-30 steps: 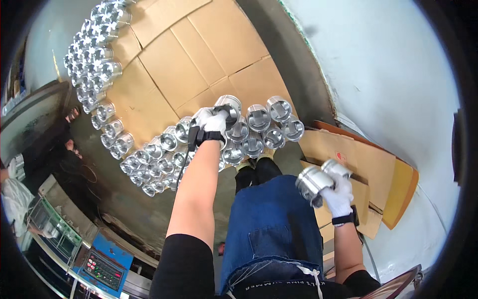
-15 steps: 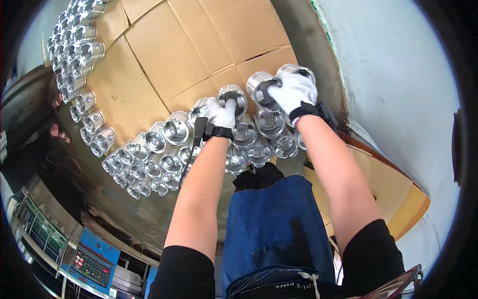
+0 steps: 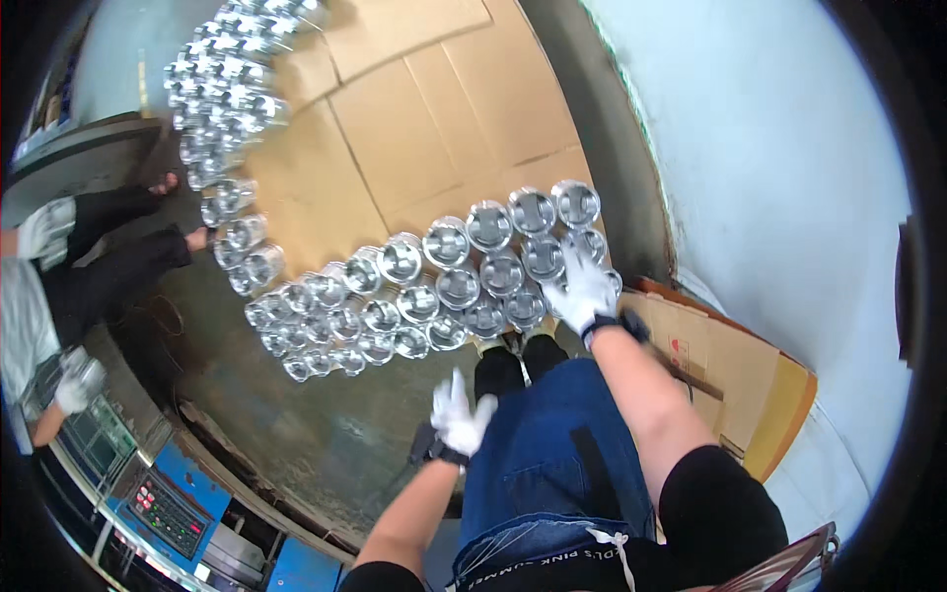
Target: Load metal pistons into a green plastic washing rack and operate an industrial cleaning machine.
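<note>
Several rows of shiny metal pistons (image 3: 399, 259) stand with their hollow ends up along the near edge of a cardboard sheet (image 3: 395, 128). My right hand (image 3: 585, 288), in a white glove, is over the right end of these rows. Its fingers are spread beside a piston (image 3: 544, 256), and whether they touch it I cannot tell. My left hand (image 3: 459, 416), also gloved in white, is off the rows, in front of my blue apron (image 3: 552, 454). Its fingers are stretched apart with nothing in them.
More pistons (image 3: 222, 89) line the far left side of the cardboard. Another person (image 3: 30, 316) in white gloves is at the left, one hand at a shiny metal piece. A cardboard box (image 3: 730, 345) stands right, by the pale wall (image 3: 760, 148). A blue control panel (image 3: 173, 513) is lower left.
My left hand has left the pistons and drawn back toward my body. My right hand has moved down from the far-row pistons. The view has shifted, and another person has come into it at the left.
</note>
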The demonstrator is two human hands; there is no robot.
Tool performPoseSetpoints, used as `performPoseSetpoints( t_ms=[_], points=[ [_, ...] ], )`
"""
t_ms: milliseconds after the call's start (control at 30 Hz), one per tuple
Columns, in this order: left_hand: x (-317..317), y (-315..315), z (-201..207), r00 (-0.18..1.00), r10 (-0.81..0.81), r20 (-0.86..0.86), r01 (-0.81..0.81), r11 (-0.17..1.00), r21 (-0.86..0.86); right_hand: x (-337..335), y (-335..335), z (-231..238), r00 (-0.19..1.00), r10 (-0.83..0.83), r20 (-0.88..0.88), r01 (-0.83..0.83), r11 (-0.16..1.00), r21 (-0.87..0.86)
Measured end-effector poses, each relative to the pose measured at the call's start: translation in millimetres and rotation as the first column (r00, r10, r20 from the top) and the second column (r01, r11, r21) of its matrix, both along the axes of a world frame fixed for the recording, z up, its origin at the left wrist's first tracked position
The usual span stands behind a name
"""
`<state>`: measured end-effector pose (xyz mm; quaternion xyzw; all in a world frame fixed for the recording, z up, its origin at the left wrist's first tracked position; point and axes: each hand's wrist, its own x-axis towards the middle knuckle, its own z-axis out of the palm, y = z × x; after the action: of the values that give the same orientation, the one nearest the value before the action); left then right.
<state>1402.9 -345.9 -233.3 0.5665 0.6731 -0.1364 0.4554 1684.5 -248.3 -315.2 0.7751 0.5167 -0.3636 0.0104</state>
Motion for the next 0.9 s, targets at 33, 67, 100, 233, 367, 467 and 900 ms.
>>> performPoseSetpoints(
  t_ms=[33, 67, 100, 233, 367, 467, 900],
  points=[
    [-12, -27, 22, 0.997, -0.023, -0.080, 0.021, 0.999, -0.028, 0, -27, 13, 0.998, -0.045, -0.033, 0.041, 0.991, -0.130],
    [-34, -60, 39, 0.993, -0.024, -0.119, 0.014, 0.996, -0.083, -5, -39, 46, 0.985, -0.148, -0.083, 0.119, 0.951, -0.285],
    [-48, -86, 52, 0.990, -0.029, -0.139, 0.011, 0.991, -0.132, 3, -70, 54, 0.985, -0.146, -0.095, 0.112, 0.948, -0.297],
    [-92, -136, 127, 0.956, 0.022, -0.293, -0.168, 0.859, -0.483, 33, -138, 119, 0.975, -0.214, -0.052, 0.131, 0.753, -0.645],
    [-121, -238, 179, 0.903, 0.073, -0.424, -0.248, 0.894, -0.374, 65, -165, 142, 0.997, 0.046, -0.069, -0.081, 0.701, -0.709],
    [-121, -268, 196, 0.871, 0.237, -0.430, -0.396, 0.857, -0.329, 75, -149, 149, 0.991, 0.132, 0.025, -0.091, 0.795, -0.600],
    [-224, -321, 232, 0.615, 0.764, -0.198, -0.788, 0.606, -0.110, -103, -103, 230, 0.964, 0.261, -0.058, -0.267, 0.929, -0.255]
  ],
)
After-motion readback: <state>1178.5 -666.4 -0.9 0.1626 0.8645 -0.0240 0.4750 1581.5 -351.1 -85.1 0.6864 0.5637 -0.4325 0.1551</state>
